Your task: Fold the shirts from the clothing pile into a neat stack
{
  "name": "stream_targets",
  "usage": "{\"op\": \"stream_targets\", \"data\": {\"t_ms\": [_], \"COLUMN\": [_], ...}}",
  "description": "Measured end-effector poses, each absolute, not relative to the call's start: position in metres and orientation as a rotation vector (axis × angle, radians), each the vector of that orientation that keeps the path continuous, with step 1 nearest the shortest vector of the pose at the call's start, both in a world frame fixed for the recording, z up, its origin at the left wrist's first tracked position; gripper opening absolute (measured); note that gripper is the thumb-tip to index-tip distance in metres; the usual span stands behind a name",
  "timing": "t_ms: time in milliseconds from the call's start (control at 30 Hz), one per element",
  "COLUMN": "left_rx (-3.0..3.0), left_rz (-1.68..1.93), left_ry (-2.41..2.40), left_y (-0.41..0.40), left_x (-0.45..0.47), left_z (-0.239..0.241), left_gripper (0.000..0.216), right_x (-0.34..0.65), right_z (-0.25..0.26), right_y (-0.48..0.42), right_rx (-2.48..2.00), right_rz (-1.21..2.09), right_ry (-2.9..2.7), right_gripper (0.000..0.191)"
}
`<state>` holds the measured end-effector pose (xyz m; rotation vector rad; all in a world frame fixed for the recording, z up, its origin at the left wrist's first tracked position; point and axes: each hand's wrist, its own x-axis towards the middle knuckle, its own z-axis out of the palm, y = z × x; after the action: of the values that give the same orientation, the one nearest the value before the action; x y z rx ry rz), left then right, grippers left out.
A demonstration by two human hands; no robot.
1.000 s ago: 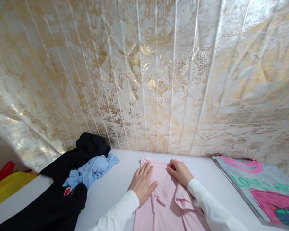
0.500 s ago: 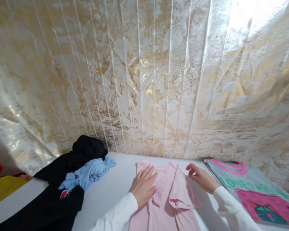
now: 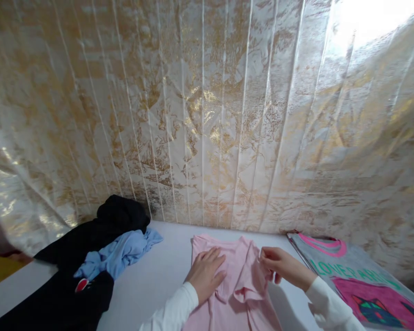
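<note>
A pale pink T-shirt lies on the white table in front of me, its neck end toward the wall and one side folded inward with the sleeve on top. My left hand rests flat on the shirt's upper left part, fingers spread. At the folded right edge, my right hand has its fingers closed in a pinch on the pink fabric near the sleeve. The shirt's lower end runs out of view at the bottom.
On the left are heaped black clothes and a crumpled light blue garment. A folded grey T-shirt with pink trim and a cat print lies at the right. Behind the table hangs a shiny gold-patterned sheet.
My right hand has moved left and closed on the shirt's folded side; the sleeve there has been drawn inward. My left hand stays flat on the shirt. The view has shifted slightly.
</note>
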<state>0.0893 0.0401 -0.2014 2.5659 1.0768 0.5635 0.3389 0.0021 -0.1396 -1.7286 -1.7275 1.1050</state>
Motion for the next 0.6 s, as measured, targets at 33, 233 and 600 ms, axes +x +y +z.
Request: {"op": "stream_targets", "data": {"t_ms": [33,233,600], "left_rx": [2.497,2.179,2.232], "left_rz": [0.659,0.941,0.832], "left_ry": [1.079,1.189,1.296], "left_y": [0.041,0.043,0.043], "left_x": [0.089,0.088,0.119], "left_z": [-0.201,-0.194,-0.18], "left_gripper": [0.038,0.041,0.037], "right_x": [0.33,0.308,0.331], "right_z": [-0.137,-0.144,-0.205], "right_y": [0.009,0.046,0.057], "right_rx": [-1.653,-1.387,-1.306], "right_rz": [1.166,1.254,0.756], "right_ry": [-1.698,-1.454,-1.27], "right_gripper": [0.023,0.03,0.029]}}
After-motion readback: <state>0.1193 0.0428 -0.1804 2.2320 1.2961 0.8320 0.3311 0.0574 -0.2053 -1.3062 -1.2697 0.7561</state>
